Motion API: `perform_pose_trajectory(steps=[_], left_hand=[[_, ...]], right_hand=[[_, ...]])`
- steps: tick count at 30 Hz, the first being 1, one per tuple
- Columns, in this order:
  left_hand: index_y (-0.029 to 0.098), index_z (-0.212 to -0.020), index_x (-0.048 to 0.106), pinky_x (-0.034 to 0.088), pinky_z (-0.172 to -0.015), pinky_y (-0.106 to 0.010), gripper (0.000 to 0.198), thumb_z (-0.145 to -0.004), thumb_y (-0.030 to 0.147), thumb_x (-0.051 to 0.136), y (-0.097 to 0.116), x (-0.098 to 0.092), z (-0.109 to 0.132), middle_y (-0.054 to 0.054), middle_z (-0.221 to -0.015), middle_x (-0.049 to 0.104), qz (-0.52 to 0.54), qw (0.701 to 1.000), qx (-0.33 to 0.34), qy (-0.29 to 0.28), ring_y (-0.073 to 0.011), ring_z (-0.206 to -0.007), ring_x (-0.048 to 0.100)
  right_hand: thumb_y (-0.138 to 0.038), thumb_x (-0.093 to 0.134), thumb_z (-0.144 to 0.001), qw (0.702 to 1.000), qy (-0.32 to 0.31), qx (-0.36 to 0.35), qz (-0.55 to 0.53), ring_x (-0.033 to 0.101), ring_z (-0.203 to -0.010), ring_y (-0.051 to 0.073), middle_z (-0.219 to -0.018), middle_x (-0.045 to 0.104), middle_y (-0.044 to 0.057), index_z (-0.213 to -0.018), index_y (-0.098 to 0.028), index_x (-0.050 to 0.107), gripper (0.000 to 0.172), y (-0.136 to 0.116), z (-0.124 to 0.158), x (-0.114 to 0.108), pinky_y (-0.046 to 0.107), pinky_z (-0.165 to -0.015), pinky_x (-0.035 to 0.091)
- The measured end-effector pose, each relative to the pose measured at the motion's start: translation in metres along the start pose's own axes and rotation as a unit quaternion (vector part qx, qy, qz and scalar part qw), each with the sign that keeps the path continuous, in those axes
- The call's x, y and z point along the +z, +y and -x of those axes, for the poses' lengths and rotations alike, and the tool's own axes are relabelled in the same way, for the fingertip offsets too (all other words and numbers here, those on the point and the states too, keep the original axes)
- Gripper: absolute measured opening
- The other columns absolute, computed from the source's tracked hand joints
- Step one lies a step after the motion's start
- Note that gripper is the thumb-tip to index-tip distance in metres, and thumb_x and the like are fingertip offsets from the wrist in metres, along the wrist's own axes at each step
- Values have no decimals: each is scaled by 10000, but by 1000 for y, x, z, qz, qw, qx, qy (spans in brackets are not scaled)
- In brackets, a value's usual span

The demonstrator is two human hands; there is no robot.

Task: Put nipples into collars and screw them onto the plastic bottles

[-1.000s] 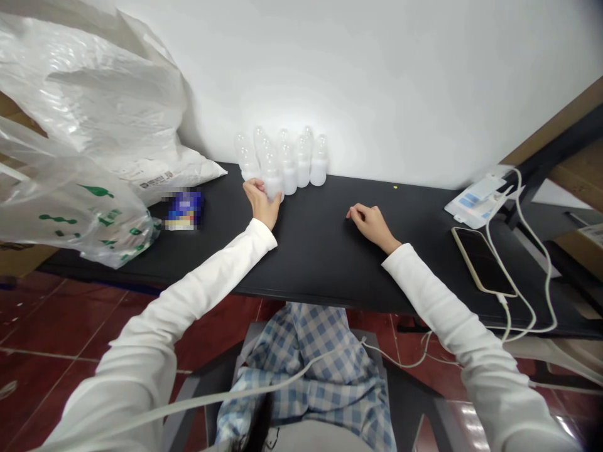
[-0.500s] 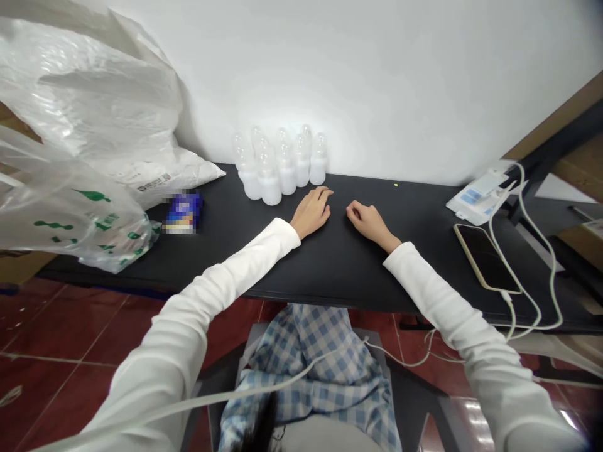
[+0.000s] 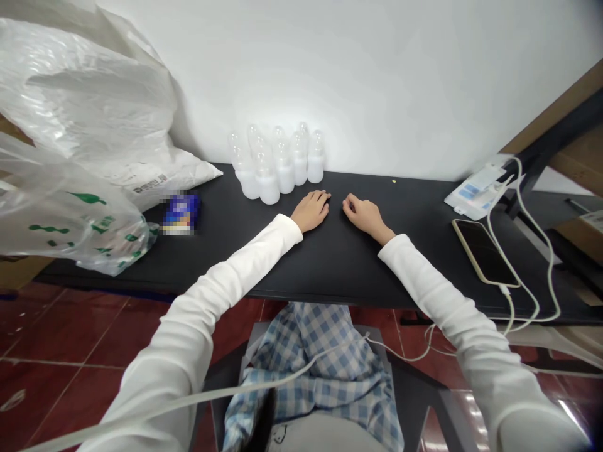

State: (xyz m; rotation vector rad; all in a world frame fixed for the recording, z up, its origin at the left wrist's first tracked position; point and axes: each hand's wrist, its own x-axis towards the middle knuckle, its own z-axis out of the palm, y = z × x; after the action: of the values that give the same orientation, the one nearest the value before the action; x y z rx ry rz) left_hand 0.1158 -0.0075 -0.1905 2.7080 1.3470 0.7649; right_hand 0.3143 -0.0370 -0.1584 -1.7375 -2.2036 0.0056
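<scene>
Several small white plastic bottles [image 3: 276,162] with clear domed caps stand in a cluster against the wall at the back of the black table [image 3: 330,257]. My left hand [image 3: 311,210] lies flat on the table just right of the cluster, fingers stretched out, holding nothing. My right hand [image 3: 362,213] rests on the table a little to its right, fingers loosely curled under, with nothing seen in it. The two hands are close but apart.
Large white plastic bags [image 3: 80,138] pile up at the left end, with a small blue packet [image 3: 180,212] beside them. A phone [image 3: 485,251] on a white cable [image 3: 527,251] and a white box [image 3: 473,188] lie at the right. A plaid-clothed lap sits below the table edge.
One second ago my left hand held a bottle at the front of the cluster. It let go and moved right, and now lies flat beside my right hand.
</scene>
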Motion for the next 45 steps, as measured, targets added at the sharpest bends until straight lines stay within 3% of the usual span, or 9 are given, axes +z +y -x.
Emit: perform_pose_trajectory(steps=[10,15,19,23,27,32,36,41,45], left_hand=[[86,-1362,598,471,-1136,-494,427,-1003,239,425,1,-2,3,-208,-1408,627,-6,1000,12,14,-294,-1311,596],[153,-1202,658,557,-984,-421,311,-981,243,457,-1,-17,4,-144,-1233,700,12,1000,-10,9,-257,-1102,684],[161,-1206,624,510,-1062,-470,298,-961,223,466,-7,-41,4,-168,-1292,641,28,982,-44,181,-292,-1247,610],[201,-1424,453,367,-1181,-626,497,-935,237,532,-15,-65,5,-189,-1549,421,34,923,-142,355,-367,-1537,313],[235,-1491,345,348,-1190,-650,596,-933,258,553,-27,-75,8,-189,-1578,366,54,906,-177,381,-370,-1570,243],[208,-1503,311,330,-1221,-602,650,-937,343,601,-44,-61,9,-206,-1529,412,48,894,-185,404,-362,-1535,309],[237,-1520,266,374,-1208,-549,686,-954,439,597,-45,-42,5,-189,-1518,410,103,921,-110,360,-334,-1508,363],[217,-1475,411,438,-1169,-515,561,-967,383,582,-27,-33,6,-180,-1428,521,87,979,79,168,-308,-1408,495],[241,-1456,536,429,-1147,-545,493,-970,316,575,-17,-38,9,-159,-1363,606,8,993,93,71,-323,-1330,560]], right_hand=[[-342,417,-1015,998,-29,-46,-25,623,-633,203,-706,683,42,-947,-223,627,252,7,6,-7,294,-620,303],[-336,420,-1010,998,-25,-56,-28,607,-615,201,-682,664,35,-938,-225,622,241,8,6,-7,293,-614,303],[-339,409,-1015,997,-35,-58,-33,584,-594,194,-665,639,27,-932,-226,610,245,8,6,-9,291,-617,306],[-340,408,-1007,997,-35,-59,-36,572,-592,194,-651,618,22,-915,-228,599,240,8,6,-9,292,-616,305],[-344,399,-1009,997,-29,-66,-37,576,-592,196,-657,629,27,-920,-226,602,250,9,5,-7,298,-614,304],[-345,398,-1012,997,-37,-62,-34,586,-603,194,-667,641,29,-929,-223,606,255,9,5,-8,293,-624,304],[-355,396,-1014,997,-35,-59,-40,578,-596,196,-654,629,27,-924,-223,605,263,7,6,-8,295,-626,297],[-489,324,-1050,988,15,-29,-148,605,-633,200,-679,629,26,-923,-231,612,407,8,9,-6,302,-679,377],[-659,129,-1039,957,88,6,-275,611,-648,189,-658,601,5,-1033,-237,626,653,13,10,-6,312,-722,452]])
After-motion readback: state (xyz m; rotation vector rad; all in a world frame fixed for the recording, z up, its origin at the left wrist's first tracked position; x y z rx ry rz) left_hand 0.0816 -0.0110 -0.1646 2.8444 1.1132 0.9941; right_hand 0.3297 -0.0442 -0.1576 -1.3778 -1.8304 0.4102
